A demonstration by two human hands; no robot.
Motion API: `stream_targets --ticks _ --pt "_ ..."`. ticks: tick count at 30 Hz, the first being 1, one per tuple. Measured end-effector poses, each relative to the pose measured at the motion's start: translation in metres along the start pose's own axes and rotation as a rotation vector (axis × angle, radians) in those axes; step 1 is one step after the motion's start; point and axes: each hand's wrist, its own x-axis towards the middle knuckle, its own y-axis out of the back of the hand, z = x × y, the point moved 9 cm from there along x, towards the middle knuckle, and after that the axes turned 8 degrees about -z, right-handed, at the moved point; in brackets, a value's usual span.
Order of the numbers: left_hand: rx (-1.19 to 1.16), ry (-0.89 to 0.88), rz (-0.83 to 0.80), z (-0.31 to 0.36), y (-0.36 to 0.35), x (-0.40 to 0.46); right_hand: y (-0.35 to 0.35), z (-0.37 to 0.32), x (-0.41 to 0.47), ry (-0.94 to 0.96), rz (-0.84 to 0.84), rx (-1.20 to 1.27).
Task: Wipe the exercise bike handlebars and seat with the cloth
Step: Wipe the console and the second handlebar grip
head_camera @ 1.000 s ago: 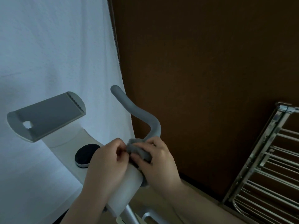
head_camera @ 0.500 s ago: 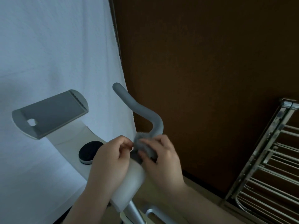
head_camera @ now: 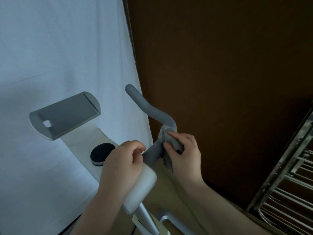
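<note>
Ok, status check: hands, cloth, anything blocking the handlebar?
Right hand grips cloth against handlebar bend. Left hand curled at the stem, holding nothing visible. Upper bar clear.

Two hands [head_camera: 122,167]; one cloth [head_camera: 167,138]; one handlebar [head_camera: 149,107]
</note>
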Motion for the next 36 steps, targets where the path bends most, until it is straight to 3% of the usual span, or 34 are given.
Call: stream_targets --ticks 5,9,14,18,23,27,32,36 --pt "0.013 0.009 -0.004 -0.001 0.0 0.002 -0.03 -0.018 -0.018 0.104 -0.206 -0.027" --pt "0.012 -0.008 -0.003 0.001 -0.001 0.0 -0.002 -0.006 0.001 0.065 -0.011 -0.125" --pt "-0.027 0.017 -0.006 -0.005 0.0 0.003 -0.034 -0.023 -0.011 0.127 -0.358 -0.106" --pt "-0.005 0.013 0.0 -0.006 -0.002 0.002 0.005 -0.003 0.017 0.033 -0.041 -0.101" --pt "0.026 0.009 -0.05 -0.002 -0.005 0.009 -0.014 0.005 0.003 0.002 -0.203 0.048" --pt "0.069 0.03 -0.086 0.006 -0.016 0.025 0.01 0.023 0.032 -0.163 0.068 0.133" --pt "0.033 0.049 -0.088 0.01 -0.026 0.034 -0.005 0.012 0.003 -0.07 0.009 0.14" --pt "0.033 0.041 -0.008 0.006 -0.019 0.028 0.021 0.024 0.042 -0.153 0.175 0.094"
